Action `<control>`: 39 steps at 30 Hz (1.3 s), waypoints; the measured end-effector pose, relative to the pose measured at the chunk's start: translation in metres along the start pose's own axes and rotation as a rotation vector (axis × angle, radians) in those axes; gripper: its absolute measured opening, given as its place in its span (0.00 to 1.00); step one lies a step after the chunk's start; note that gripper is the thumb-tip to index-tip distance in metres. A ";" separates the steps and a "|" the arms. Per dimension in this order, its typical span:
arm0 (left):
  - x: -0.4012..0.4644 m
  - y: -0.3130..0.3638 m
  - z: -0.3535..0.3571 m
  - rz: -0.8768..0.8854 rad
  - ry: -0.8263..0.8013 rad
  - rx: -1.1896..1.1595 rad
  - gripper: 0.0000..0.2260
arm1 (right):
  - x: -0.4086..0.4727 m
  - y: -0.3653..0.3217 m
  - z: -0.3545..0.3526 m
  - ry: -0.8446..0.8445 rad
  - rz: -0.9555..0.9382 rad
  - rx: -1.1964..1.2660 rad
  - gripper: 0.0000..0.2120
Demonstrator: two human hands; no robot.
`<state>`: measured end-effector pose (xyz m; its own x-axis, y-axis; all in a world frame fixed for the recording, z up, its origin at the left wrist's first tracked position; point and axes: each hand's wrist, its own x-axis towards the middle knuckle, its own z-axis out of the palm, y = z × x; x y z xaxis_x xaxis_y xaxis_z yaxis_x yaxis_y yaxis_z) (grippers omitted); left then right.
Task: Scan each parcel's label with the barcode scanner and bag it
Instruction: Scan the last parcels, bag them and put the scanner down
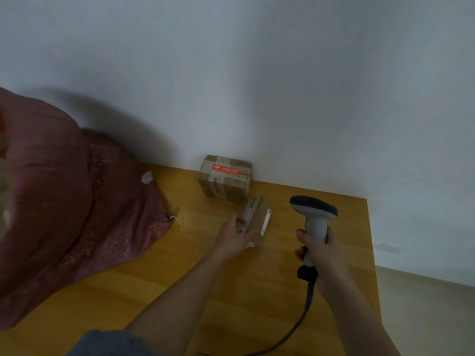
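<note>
Two parcels remain beside the big red bag (64, 196) on the tabletop (231, 291); the taped box (225, 179) waits by the wall; the left hand (235, 236) grips a small flat parcel (255, 218), tilted; just right of it, the right hand (318, 249) clasps the barcode scanner (314, 214), nose toward it.

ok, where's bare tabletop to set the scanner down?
Bare wood lies right of the right hand holding the grey barcode scanner, out to the wooden table edge, and near the camera between the forearms. Crowded: the big red woven sack fills the left; the taped cardboard box and the small parcel in the left hand fill the back centre.
</note>
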<state>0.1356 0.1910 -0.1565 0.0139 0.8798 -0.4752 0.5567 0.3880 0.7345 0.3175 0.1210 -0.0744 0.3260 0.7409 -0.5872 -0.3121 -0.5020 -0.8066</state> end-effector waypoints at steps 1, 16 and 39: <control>-0.006 0.004 -0.007 -0.071 -0.029 -0.173 0.17 | -0.006 -0.003 0.001 -0.005 -0.011 0.005 0.08; -0.148 0.005 -0.138 -0.142 -0.279 -1.227 0.20 | -0.178 -0.025 0.067 -0.163 -0.179 0.140 0.09; -0.242 -0.004 -0.207 -0.281 -0.069 -1.047 0.30 | -0.323 -0.069 0.042 -0.599 -0.413 -0.289 0.15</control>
<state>-0.0419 0.0335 0.0555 0.0611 0.7181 -0.6932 -0.4371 0.6437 0.6282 0.1965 -0.0645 0.1739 -0.1980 0.9662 -0.1653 0.0010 -0.1684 -0.9857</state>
